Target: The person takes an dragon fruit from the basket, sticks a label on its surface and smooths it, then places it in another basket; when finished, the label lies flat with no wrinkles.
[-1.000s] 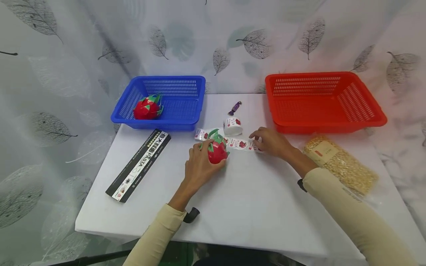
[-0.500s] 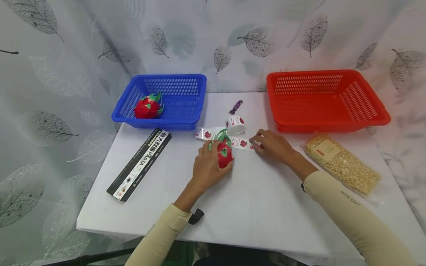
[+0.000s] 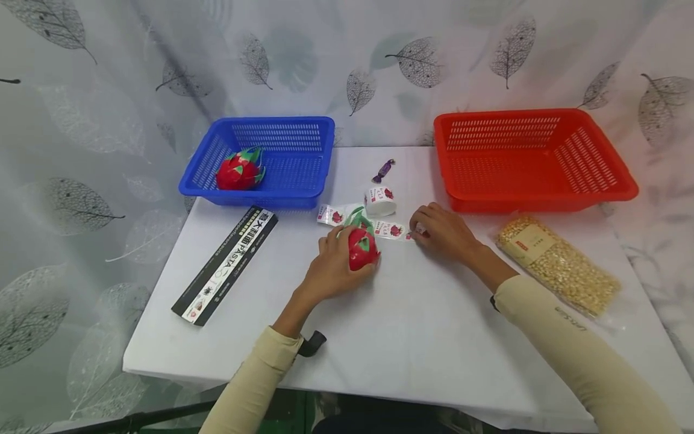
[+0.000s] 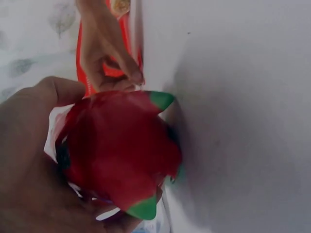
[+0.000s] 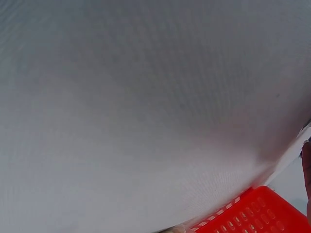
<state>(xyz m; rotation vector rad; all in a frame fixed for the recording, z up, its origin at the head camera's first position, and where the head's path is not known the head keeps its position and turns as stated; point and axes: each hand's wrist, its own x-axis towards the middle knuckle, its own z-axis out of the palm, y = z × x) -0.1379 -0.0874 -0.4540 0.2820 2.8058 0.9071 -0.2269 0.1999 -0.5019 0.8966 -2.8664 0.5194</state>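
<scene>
In the head view my left hand (image 3: pixel 333 265) grips a red dragon fruit (image 3: pixel 362 248) with green leaf tips, near the middle of the table. The left wrist view shows the dragon fruit (image 4: pixel 119 145) large, with fingers and thumb curled round it. A strip of white labels (image 3: pixel 389 229) printed with red fruit runs behind it, partly hidden by the fruit. My right hand (image 3: pixel 446 232) pinches the strip's right end. The label roll (image 3: pixel 380 202) stands just behind the strip. Only a sliver of the right hand's fingers (image 5: pixel 307 165) shows in the right wrist view.
A blue basket (image 3: pixel 282 196) holding another dragon fruit (image 3: pixel 238 171) stands back left, a red basket (image 3: pixel 542 204) back right. A purple wrapped candy (image 3: pixel 384 171) lies between them. The black pasta box (image 3: pixel 225 265) is at left, a bag of yellow kernels (image 3: pixel 558 265) at right.
My left hand has shifted slightly right with the dragon fruit and turned it a little. The right hand stays at the strip's end, its fingers slightly closer together.
</scene>
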